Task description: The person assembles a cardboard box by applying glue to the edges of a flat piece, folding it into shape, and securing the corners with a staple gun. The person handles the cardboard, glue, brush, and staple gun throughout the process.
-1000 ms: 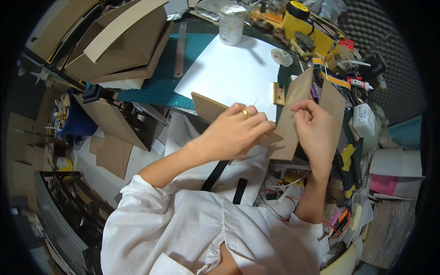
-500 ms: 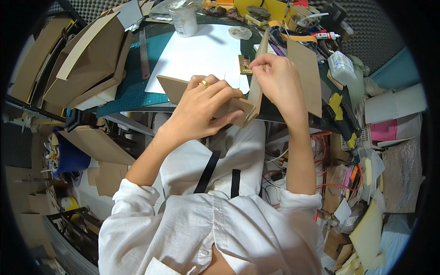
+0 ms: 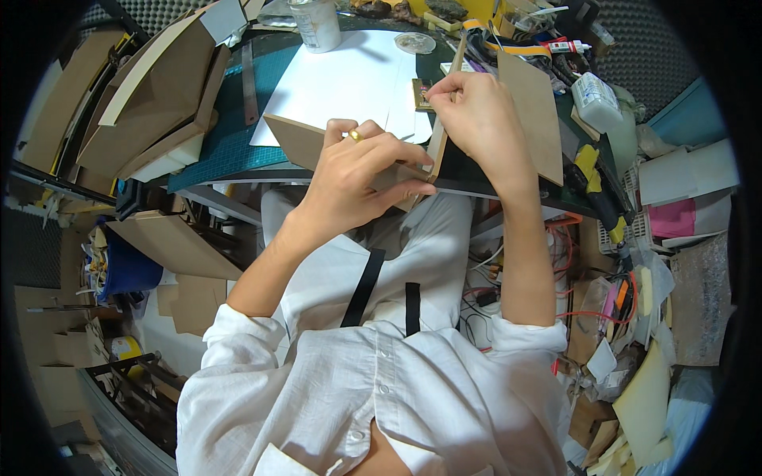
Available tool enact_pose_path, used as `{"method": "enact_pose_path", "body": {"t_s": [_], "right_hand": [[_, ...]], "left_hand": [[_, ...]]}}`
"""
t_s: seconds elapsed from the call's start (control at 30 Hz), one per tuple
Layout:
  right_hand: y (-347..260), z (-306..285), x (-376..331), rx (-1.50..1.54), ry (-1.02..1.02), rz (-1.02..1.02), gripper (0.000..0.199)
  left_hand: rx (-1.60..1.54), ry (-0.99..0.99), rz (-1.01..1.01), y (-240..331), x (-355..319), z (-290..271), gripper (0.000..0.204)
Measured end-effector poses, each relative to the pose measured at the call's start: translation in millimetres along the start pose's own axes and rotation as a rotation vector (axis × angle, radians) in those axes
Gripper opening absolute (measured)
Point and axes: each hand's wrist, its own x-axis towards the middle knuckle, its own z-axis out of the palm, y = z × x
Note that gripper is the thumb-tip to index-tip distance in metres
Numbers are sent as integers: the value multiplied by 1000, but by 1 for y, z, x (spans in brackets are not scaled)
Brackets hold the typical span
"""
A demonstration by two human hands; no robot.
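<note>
My left hand [image 3: 361, 178], with a ring on one finger, grips a flat brown cardboard piece [image 3: 295, 136] at the near edge of the desk. My right hand [image 3: 479, 119] pinches the top of a second cardboard panel [image 3: 530, 111] that stands upright and meets the first at a right angle. Its thin edge [image 3: 439, 143] touches my left fingertips. Both pieces are held just in front of a large white sheet [image 3: 337, 83] lying on a green cutting mat [image 3: 226, 143].
A white tub [image 3: 316, 24] stands at the back of the desk beside a metal ruler [image 3: 249, 71]. Stacked cardboard boards [image 3: 151, 95] lean at the left. Tools, glue bottles [image 3: 595, 95] and cables crowd the right. More cardboard lies on the floor [image 3: 182, 262].
The view has tilted down and the desk sits higher in the picture. My right hand has risen along the upright panel's edge. Both hands keep hold of the cardboard pieces.
</note>
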Motion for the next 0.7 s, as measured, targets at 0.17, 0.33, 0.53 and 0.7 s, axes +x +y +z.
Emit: {"method": "enact_pose_path", "body": {"t_s": [0.17,0.33,0.53,0.7], "right_hand": [[-6,-2,-4,-5,-9,-19,20],[-6,0,-7,63,-34,-6,26],[18,15,-66,349,58,95,21],[41,62,-143,502,-70,205,35]], "left_hand": [[46,-16,38,4,2,-11,33],[59,15,122,-11,-1,-6,26],[58,42,52,-12,0,-6,26],[-22,29,46,-14,3,-6,26]]}}
